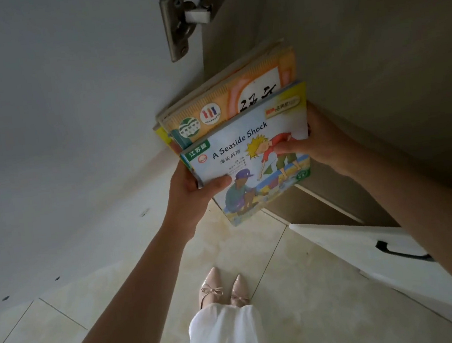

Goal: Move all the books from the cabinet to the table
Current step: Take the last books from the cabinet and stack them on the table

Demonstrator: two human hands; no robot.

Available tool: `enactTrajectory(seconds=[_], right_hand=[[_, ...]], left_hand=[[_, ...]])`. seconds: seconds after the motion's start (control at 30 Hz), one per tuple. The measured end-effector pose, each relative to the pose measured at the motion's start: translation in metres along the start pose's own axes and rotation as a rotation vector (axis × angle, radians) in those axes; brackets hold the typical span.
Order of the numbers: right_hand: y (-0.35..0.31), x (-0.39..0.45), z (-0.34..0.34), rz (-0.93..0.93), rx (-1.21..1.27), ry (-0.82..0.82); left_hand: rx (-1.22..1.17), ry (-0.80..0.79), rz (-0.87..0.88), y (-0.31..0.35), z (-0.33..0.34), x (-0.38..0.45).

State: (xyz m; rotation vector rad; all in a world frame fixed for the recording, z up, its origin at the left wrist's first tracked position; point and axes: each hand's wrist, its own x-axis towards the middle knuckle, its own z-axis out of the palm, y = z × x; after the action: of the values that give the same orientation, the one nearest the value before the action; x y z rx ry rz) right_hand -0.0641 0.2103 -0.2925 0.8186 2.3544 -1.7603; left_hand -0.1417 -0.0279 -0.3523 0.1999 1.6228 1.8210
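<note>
From the head view, both hands hold a small stack of children's books at the cabinet [361, 57] mouth, above the tiled floor [271, 256]. The left hand [190, 188] grips the stack's near left corner, thumb lying on the cover of "A Seaside Shock" [248, 154]; the right hand [319, 139] clamps the right edge, thumb on top and fingers hidden beneath. That top book sits skewed and slid toward the person over the orange textbook [235, 91] and the thinner books under it, whose far ends look to be within the cabinet.

The likely trouble is the stack fanning apart: the covers look glossy, the edges are misaligned, and a tilt during the pull could let a lower book slip out and drop beside the shoes [222, 287]. The open cabinet door [398, 259] stands near the right forearm and could catch it on turning away. No surface is in view.
</note>
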Motion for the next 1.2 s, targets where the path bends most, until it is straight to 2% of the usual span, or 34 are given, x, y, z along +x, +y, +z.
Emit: enactTrajectory(seconds=[0.17,0.27,0.4,0.53,0.77,0.97,1.2], right_hand=[[-0.011,-0.075,0.012,0.068,0.155,0.081],[-0.032,-0.129,0.017,0.094,0.151,0.123],[-0.060,-0.198,0.021,0.120,0.192,0.058],[-0.082,-0.249,0.029,0.154,0.190,-0.056],[-0.117,-0.307,0.080,0.037,0.072,-0.105],[-0.126,-0.349,0.141,-0.085,-0.140,-0.153],[-0.142,-0.404,0.225,-0.203,-0.298,-0.375]], left_hand=[[-0.066,0.038,-0.136,0.035,0.005,-0.055],[-0.107,0.028,-0.192,0.056,0.005,-0.098],[-0.202,-0.014,-0.263,0.079,0.009,-0.167],[-0.182,0.028,-0.298,0.094,0.009,-0.220],[-0.257,0.273,-0.305,0.112,0.000,-0.319],[-0.098,0.587,-0.117,0.108,-0.012,-0.402],[-0.061,0.854,-0.013,0.093,-0.052,-0.516]])
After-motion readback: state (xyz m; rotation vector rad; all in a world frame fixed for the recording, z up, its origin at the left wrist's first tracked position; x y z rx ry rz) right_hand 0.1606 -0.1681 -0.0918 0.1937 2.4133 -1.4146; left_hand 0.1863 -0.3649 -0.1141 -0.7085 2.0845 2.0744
